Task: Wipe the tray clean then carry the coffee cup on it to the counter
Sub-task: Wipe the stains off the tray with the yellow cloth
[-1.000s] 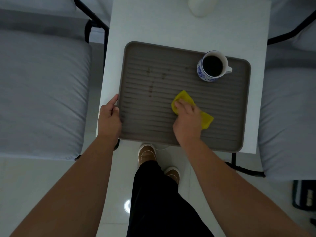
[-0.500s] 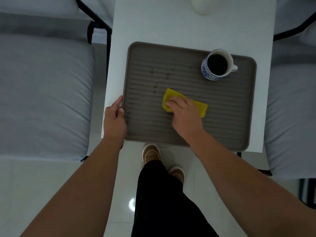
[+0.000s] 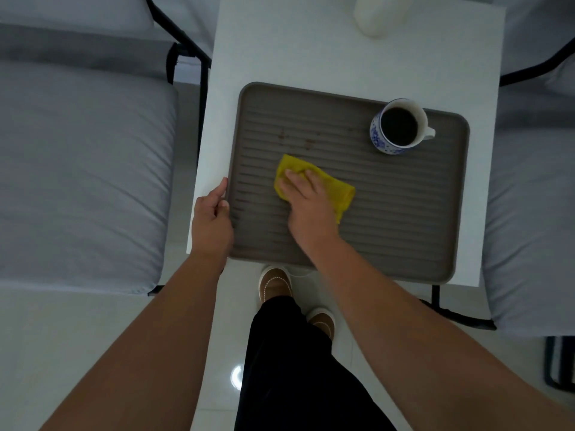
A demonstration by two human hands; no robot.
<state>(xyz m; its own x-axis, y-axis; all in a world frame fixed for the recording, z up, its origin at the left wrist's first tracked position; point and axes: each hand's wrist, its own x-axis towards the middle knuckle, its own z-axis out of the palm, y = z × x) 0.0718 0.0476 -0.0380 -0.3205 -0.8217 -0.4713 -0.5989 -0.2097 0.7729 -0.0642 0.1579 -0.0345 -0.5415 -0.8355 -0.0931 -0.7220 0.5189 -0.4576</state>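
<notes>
A brown ribbed tray lies on a small white table. A blue-and-white cup full of dark coffee stands in the tray's far right corner. Small brown stains mark the ribs at the far left. My right hand presses a yellow cloth flat on the tray's middle, fingers spread over it, just below the stains. My left hand grips the tray's left rim near the front corner, thumb on the rim.
A white rounded object stands at the table's far edge. Grey cushioned seats with black frames flank the table on both sides. My legs and brown shoes are at the table's near edge on a pale tiled floor.
My right hand has slid the yellow cloth leftward and a little farther across the tray, closer to the stains. The left hand stays on the rim. The cup has not moved.
</notes>
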